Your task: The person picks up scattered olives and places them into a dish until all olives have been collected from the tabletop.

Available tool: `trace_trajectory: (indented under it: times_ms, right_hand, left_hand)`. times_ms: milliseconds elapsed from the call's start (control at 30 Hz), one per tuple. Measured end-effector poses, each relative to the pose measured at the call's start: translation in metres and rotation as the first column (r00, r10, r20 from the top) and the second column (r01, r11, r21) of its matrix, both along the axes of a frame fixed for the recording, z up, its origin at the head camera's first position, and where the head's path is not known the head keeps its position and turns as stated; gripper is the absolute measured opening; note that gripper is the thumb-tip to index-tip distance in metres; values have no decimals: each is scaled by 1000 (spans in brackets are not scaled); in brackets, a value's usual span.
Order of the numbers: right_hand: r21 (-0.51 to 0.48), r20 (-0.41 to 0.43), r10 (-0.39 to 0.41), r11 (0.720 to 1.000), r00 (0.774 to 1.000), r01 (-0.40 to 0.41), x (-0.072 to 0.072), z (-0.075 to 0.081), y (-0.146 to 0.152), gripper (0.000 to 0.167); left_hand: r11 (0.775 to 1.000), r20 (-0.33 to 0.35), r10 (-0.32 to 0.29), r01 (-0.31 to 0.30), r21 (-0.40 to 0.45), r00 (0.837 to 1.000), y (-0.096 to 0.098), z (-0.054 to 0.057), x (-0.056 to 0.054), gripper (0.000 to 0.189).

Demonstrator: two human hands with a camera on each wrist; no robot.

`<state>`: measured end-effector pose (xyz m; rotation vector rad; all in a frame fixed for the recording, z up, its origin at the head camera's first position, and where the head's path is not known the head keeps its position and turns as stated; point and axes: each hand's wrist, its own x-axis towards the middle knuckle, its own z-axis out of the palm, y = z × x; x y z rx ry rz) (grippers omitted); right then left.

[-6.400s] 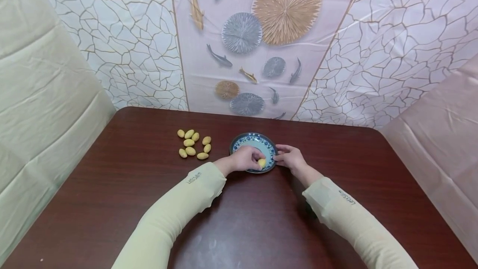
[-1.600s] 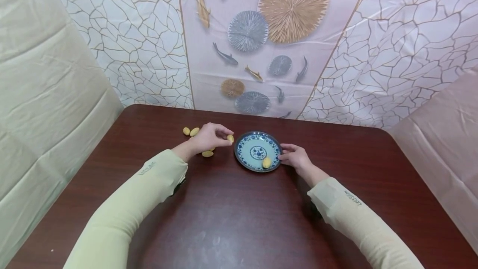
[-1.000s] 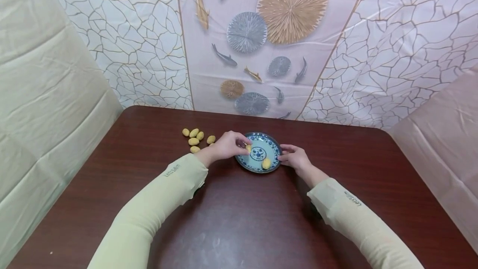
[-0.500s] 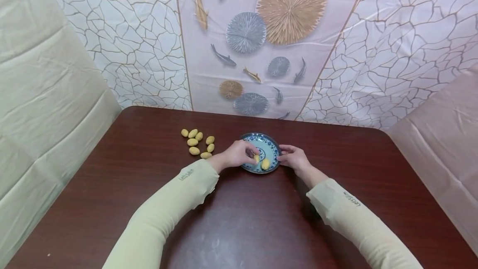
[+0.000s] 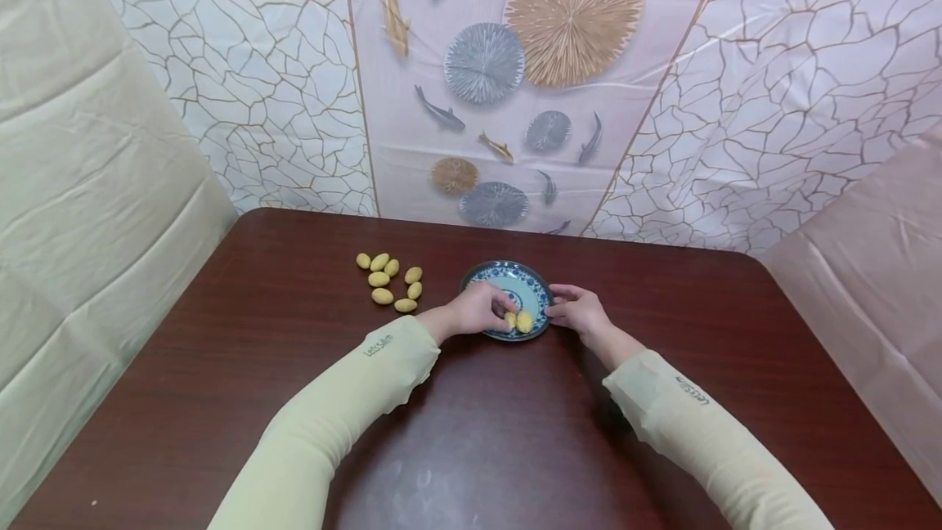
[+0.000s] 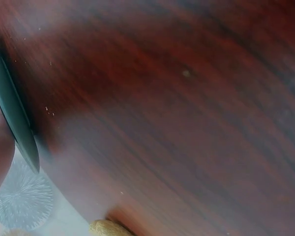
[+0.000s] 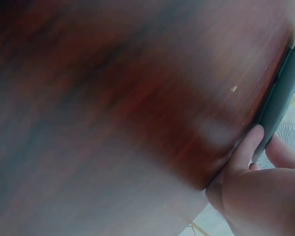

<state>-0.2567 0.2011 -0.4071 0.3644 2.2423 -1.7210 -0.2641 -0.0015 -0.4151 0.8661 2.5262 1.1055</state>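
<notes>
A blue-and-white patterned plate [image 5: 508,270] with a dark rim rests on the table. Over its near part, my left hand [image 5: 477,307] pinches a small yellow oval piece [image 5: 511,321]. Right beside that lies a second yellow oval [image 5: 525,321] on the plate. My right hand [image 5: 580,314] holds the plate's right rim; in the right wrist view its fingers [image 7: 248,146] meet the plate's dark edge [image 7: 280,96]. From the left wrist, the plate's side [image 6: 11,101] shows at the left with part of my left hand [image 6: 0,150]; the pinched piece is hidden there.
Left of the plate, several more yellow ovals [image 5: 379,279] lie loosely grouped on the dark red-brown table [image 5: 486,424]. One rough yellow oval [image 6: 109,228] shows at the bottom of the left wrist view. Patterned cloth [image 5: 486,137] hangs behind the table's far edge.
My left hand has carried a yellow oval from the group rightward onto the plate, beside the one lying there. My right hand has stayed at the rim.
</notes>
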Motion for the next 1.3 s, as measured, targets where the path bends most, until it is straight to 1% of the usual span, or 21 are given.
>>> trace_trajectory:
  times_ms: [100, 200, 333, 400, 467, 600, 767, 833, 1000, 1133, 1300]
  right_hand:
    - [-10, -5, 2, 1000, 1000, -2, 0, 0, -1, 54]
    - [-12, -4, 12, 1000, 1000, -12, 1, 0, -1, 55]
    - [-10, -1, 11, 1000, 1000, -11, 1, 0, 0, 55]
    - [-7, 0, 10, 1000, 1000, -10, 1, 0, -1, 55]
    - [-2, 5, 8, 1000, 1000, -8, 1, 0, -1, 55]
    - [0, 9, 10, 1000, 1000, -10, 1, 1, -2, 55]
    - [1, 5, 13, 1000, 1000, -13, 0, 1, -1, 55]
    - [7, 4, 14, 1000, 1000, -14, 0, 0, 0, 55]
    - [16, 9, 15, 1000, 1000, -16, -1, -2, 1, 55]
    - [14, 7, 13, 1000, 1000, -13, -2, -3, 3, 54]
    - [6, 3, 17, 1000, 1000, -17, -2, -3, 2, 55]
  left_hand:
    - [1000, 25, 13, -13, -1, 1000, -2, 2, -1, 29]
    - [999, 55, 35, -35, 6, 998, -6, 6, -3, 31]
    - [997, 95, 63, -68, 47, 993, -17, 15, -6, 34]
    - [993, 107, 86, -94, 77, 991, -24, 20, -7, 34]
    - [987, 109, 112, -123, 107, 988, -33, 25, -8, 35]
    - [969, 82, 179, -190, 159, 980, -51, 34, -9, 36]
    - [936, 92, 269, -283, 208, 959, -79, 41, -11, 33]
    - [927, 95, 297, -311, 209, 950, -90, 42, -12, 32]
    - [919, 89, 340, -351, 178, 936, -117, 38, -11, 35]
    - [909, 93, 377, -388, 152, 921, -136, 30, -9, 37]
    - [904, 66, 401, -406, 132, 914, -155, 19, -4, 36]
